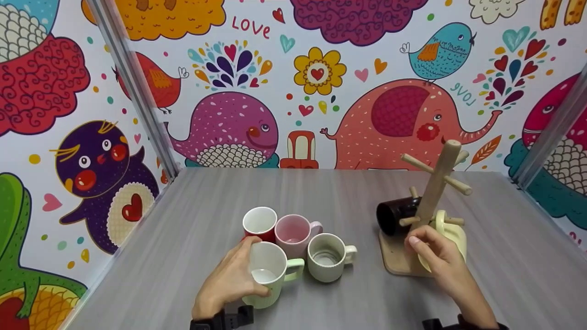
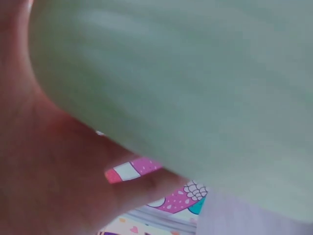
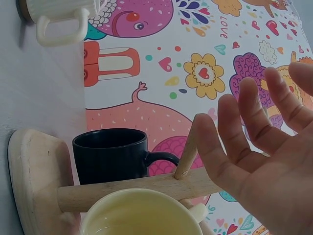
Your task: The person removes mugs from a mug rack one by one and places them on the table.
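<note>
From the head camera, the left hand [image 1: 234, 275] wraps its fingers round the near side of a pale green mug [image 1: 270, 274] standing upright on the grey table [image 1: 192, 215]; the thumb side is hidden behind the mug's wall. Touching or just beside it stand a red mug [image 1: 259, 223], a pink mug [image 1: 295, 231] and a grey-white mug [image 1: 327, 256], all upright. To the right, the right hand [image 1: 435, 254] is loose-fingered in front of a wooden mug tree [image 1: 435, 188], covering part of its base and part of a cream-yellow mug [image 1: 451, 233] hung low on it. A black mug [image 1: 395, 215] hangs on the far side, partly behind the post.

The left wrist view is nearly filled by the blurred green mug [image 2: 195, 83], with the palm and a finger [image 2: 146, 188] pressed against it; little else is legible beyond a strip of patterned wall.

In the right wrist view the right hand [image 3: 259, 152] shows spread, straight fingers holding nothing, just beside a peg. The cream-yellow mug [image 3: 142, 215] is cut off at the lower edge, the black mug [image 3: 115, 154] hangs beyond, and the grey-white mug [image 3: 58, 19] is cropped at the top.
</note>
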The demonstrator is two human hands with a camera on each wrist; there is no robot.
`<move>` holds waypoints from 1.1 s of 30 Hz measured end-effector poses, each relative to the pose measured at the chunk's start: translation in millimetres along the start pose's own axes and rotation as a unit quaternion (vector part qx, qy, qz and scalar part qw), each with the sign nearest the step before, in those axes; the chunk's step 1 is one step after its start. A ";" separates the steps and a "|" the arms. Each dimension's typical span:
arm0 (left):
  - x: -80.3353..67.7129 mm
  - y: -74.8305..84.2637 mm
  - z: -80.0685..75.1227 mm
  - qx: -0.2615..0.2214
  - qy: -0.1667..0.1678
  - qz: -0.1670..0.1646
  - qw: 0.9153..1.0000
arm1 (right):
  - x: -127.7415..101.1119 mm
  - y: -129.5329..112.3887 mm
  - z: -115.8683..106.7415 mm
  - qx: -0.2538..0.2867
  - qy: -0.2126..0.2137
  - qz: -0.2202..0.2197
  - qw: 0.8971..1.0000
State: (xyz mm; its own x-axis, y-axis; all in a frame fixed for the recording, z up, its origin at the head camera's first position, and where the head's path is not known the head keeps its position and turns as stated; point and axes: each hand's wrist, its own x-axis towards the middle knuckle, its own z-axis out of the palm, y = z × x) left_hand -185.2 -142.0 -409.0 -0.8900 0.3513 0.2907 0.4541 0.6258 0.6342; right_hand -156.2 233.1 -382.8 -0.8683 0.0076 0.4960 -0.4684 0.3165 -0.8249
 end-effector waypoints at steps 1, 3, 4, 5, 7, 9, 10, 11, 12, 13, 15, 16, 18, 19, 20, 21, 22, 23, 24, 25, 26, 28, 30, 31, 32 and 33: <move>0.2 -1.1 0.4 0.002 0.001 -0.002 1.000 | -0.1 0.0 0.0 0.002 -0.001 -0.005 1.000; 0.5 -3.1 1.3 0.004 0.000 -0.008 1.000 | 0.0 0.1 0.1 0.004 -0.001 -0.009 1.000; 0.7 -4.0 1.6 0.005 -0.001 -0.011 1.000 | 0.0 0.1 0.1 0.004 -0.001 -0.008 1.000; 0.9 -4.8 1.8 0.006 -0.002 -0.013 1.000 | 0.1 0.1 0.2 0.004 -0.001 -0.007 1.000; 1.3 -5.8 2.5 0.003 -0.005 -0.019 1.000 | 0.3 0.2 0.2 0.003 0.000 -0.003 1.000; 1.7 -6.6 3.3 0.002 -0.006 -0.022 1.000 | 0.3 0.2 0.2 0.003 0.001 0.000 1.000; 1.8 -7.0 3.9 0.002 -0.008 -0.023 1.000 | 0.2 0.2 0.2 0.001 0.002 0.001 1.000; 1.8 -7.2 4.5 0.001 -0.009 -0.024 1.000 | 0.0 0.1 0.2 0.000 0.003 0.002 1.000; 2.0 -7.5 5.1 0.001 -0.010 -0.024 1.000 | -0.1 0.0 0.2 -0.001 0.004 0.003 1.000; 2.1 -7.9 5.7 0.002 -0.010 -0.024 1.000 | -0.3 -0.1 0.1 -0.002 0.004 0.004 1.000; 2.2 -8.4 6.9 0.006 -0.012 -0.026 1.000 | -0.4 -0.4 0.1 -0.005 0.005 0.007 1.000; 2.3 -8.6 7.2 0.009 -0.013 -0.028 0.999 | -0.3 -0.5 0.1 -0.005 0.005 0.009 1.000; 3.0 -9.0 7.7 0.016 -0.012 -0.032 0.999 | 0.1 -0.9 0.0 -0.004 0.005 0.012 1.000; 3.0 -9.2 8.0 0.021 -0.011 -0.034 0.999 | 0.2 -1.1 0.1 -0.005 0.004 0.014 1.000; 3.1 -9.5 8.3 0.025 -0.009 -0.037 0.999 | 0.4 -1.2 0.1 -0.005 0.004 0.014 1.000; 3.3 -9.8 8.5 0.030 -0.007 -0.038 0.999 | 0.5 -1.3 0.2 -0.006 0.004 0.014 1.000; 3.4 -10.1 8.8 0.034 -0.006 -0.039 0.999 | 0.6 -1.4 0.2 -0.007 0.004 0.014 1.000; 3.4 -10.3 9.1 0.037 -0.004 -0.040 0.999 | 0.6 -1.3 0.2 -0.007 0.003 0.015 1.000; 3.5 -10.5 9.4 0.039 -0.003 -0.042 0.998 | 0.7 -1.2 0.3 -0.007 0.003 0.015 1.000; 3.5 -11.1 9.6 0.040 0.001 -0.038 0.998 | 0.7 -1.0 0.4 -0.006 0.002 0.015 1.000; 3.6 -11.6 9.8 0.040 0.004 -0.036 0.999 | 0.7 -0.7 0.5 -0.005 0.001 0.013 1.000; 3.7 -12.0 10.1 0.039 0.008 -0.034 0.999 | 0.7 -0.3 0.7 -0.002 0.000 0.013 1.000; 3.9 -12.2 10.1 0.038 0.014 -0.034 0.999 | 0.6 0.1 0.9 0.002 0.001 0.012 1.000; 3.9 -12.2 10.1 0.039 0.017 -0.032 0.999 | 0.4 0.2 1.1 0.003 0.002 0.013 1.000; 3.9 -12.0 10.0 0.040 0.018 -0.033 0.999 | 0.2 0.3 1.2 0.003 0.004 0.013 1.000; 3.7 -11.9 10.0 0.042 0.020 -0.034 0.998 | 0.0 0.2 1.4 0.003 0.006 0.014 1.000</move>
State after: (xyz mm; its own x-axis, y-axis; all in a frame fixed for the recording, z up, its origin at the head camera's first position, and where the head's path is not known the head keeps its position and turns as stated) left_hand -193.5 -141.2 -422.6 -0.9190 0.2785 0.2791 0.3930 0.7034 0.5922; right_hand -156.5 231.8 -383.4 -0.8791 0.0274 0.4759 -0.4450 0.3107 -0.8399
